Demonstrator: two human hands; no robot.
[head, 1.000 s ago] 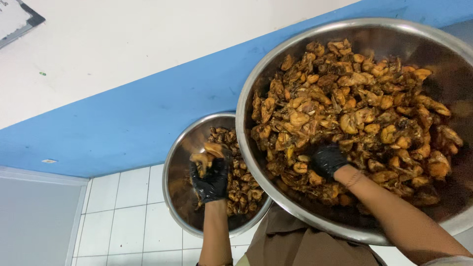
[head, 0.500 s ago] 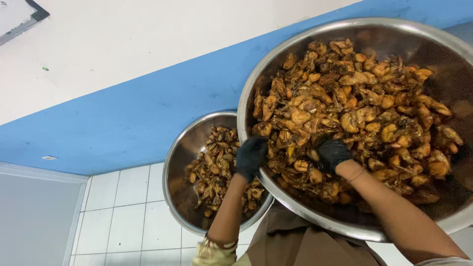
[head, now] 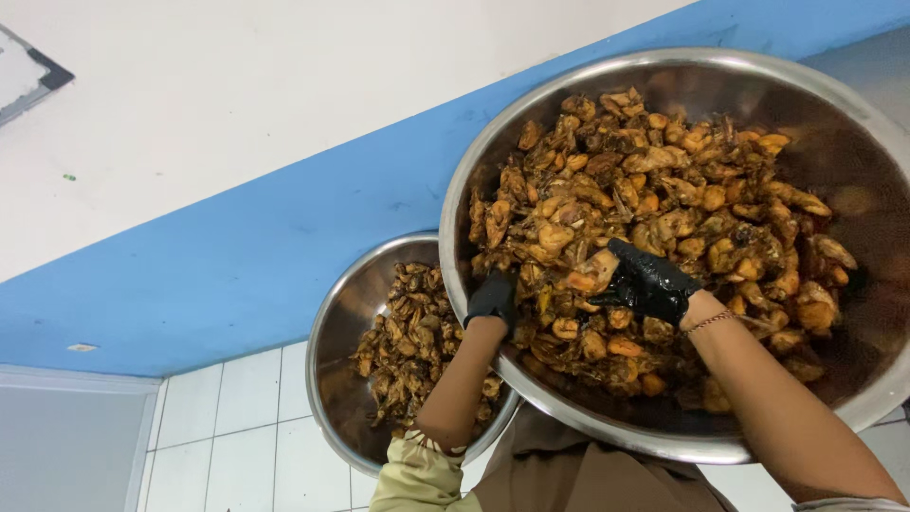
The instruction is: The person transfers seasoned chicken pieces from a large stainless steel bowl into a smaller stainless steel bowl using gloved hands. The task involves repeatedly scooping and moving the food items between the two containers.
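Large steel bowl (head: 531, 142), tilted, heaped with brown glazed cooked pieces (head: 664, 199); it fills the frame from 12 to 4 o'clock.

My right hand (head: 649, 283), black-gloved, lies on the heap near the bowl's centre, fingers (head: 627, 256) curled over one piece (head: 590, 275) just at its 9 o'clock, clasping it. A thin bracelet (head: 709, 322) circles that wrist.

My left hand (head: 493, 299), also gloved, sits at the bowl's 8 o'clock rim, fingers buried among the pieces; whether they are clenched I cannot tell.

Smaller steel bowl (head: 332, 322), at 8 o'clock from the large one and partly beneath its rim, holding darker pieces (head: 408, 351).

Beyond: white tiles (head: 237, 427) at 7 o'clock, a blue band (head: 237, 256), white surface (head: 284, 85) at 11 o'clock.
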